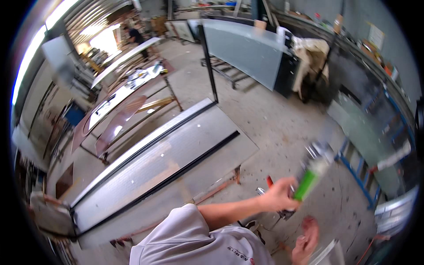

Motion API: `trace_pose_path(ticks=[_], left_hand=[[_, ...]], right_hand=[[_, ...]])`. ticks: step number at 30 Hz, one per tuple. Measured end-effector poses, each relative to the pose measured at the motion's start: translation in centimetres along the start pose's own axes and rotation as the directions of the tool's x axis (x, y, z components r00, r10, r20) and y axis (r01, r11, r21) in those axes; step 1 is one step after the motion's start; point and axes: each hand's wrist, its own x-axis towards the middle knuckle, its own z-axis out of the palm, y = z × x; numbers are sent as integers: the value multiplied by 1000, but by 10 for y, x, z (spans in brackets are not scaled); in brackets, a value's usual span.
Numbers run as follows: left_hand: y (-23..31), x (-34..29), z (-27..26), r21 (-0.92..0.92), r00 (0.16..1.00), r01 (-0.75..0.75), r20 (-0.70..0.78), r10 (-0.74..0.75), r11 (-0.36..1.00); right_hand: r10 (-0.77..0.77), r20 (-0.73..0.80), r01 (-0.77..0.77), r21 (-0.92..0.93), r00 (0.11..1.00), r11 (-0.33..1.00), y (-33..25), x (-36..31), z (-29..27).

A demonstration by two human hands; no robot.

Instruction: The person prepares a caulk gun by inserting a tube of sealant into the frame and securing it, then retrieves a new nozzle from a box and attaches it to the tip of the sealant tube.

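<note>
My left arm reaches across to the right, and my left hand (pixel 281 194) is wrapped round a silvery, tube-shaped tool (pixel 308 183) with a bright green band. Motion smears the tool's far end, so its exact kind is unclear. Dark metal parts show below the grip, and a red piece (pixel 270 181) sticks up beside my fingers. Low on the right is my right hand (pixel 305 240), apart from the tool, fingers loosely spread with nothing in them. Left of my arm lies a long pale panel (pixel 176 154) with a black strip (pixel 176 179) along it.
A black post (pixel 208 64) rises at the panel's far corner. Beyond stands a large glass sheet (pixel 243 48) on a wheeled rack. At right, another glass sheet (pixel 366 137) leans by a blue frame (pixel 357 174). A cluttered worktable (pixel 110 104) stands far left; a person (pixel 136 37) is farther back.
</note>
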Motion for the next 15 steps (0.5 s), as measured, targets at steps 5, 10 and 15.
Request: trace_pose_path(ticks=[5,10,15], left_hand=[[-4,74,29,276,839,-526,321,439,804],[28,142,12,414,960,-280,123,251,866],[21,254,-15,271,877,-414,-139,461,869]], right_hand=[[-399,6,398,52,917,916,-9,167,-7],[-386,84,339,334,919,880,24,271,9],[-285,118,296,-90,951,951,69,396,7]])
